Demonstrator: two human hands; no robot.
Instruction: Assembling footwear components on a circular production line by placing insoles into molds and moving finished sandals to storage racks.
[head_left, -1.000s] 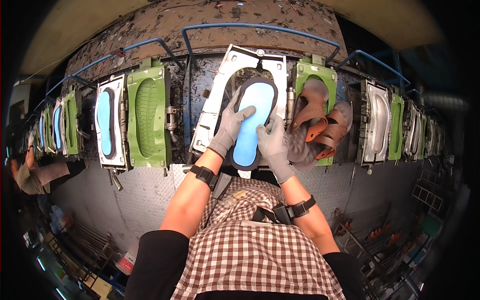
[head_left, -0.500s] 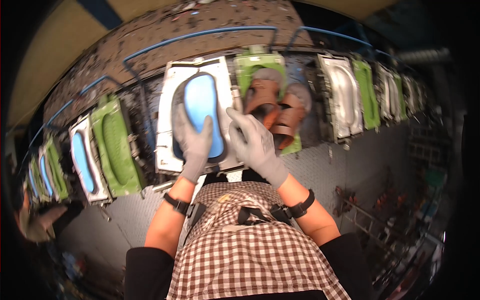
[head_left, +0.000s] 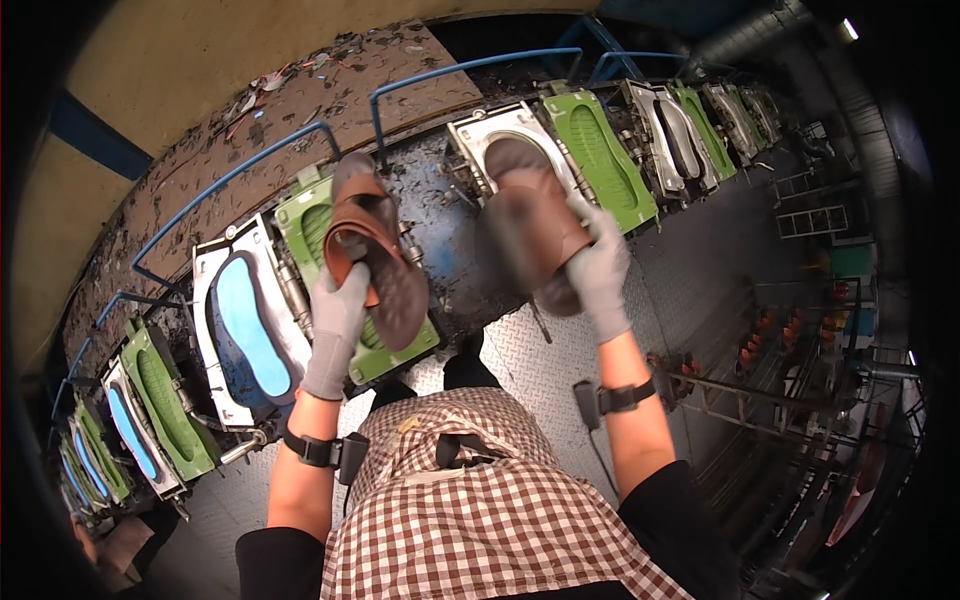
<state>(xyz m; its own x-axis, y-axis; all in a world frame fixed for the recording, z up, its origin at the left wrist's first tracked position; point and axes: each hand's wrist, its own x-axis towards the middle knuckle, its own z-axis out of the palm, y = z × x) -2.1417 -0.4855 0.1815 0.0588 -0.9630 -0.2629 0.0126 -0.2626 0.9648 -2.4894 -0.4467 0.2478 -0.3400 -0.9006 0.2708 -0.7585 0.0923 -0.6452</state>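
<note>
Gripping a brown two-strap sandal by its strapwork, the gloved left hand has its fingers curled into the foot opening; the sandal lies just above and right of that hand, in front of a green shoe-sole mould half. Left of the same hand, a blue-topped insole sits in a white metal mould frame. The gloved right hand clasps the near edge of a second brown sandal, slightly blurred, just to its left; its fingertips underneath are hidden.
</note>
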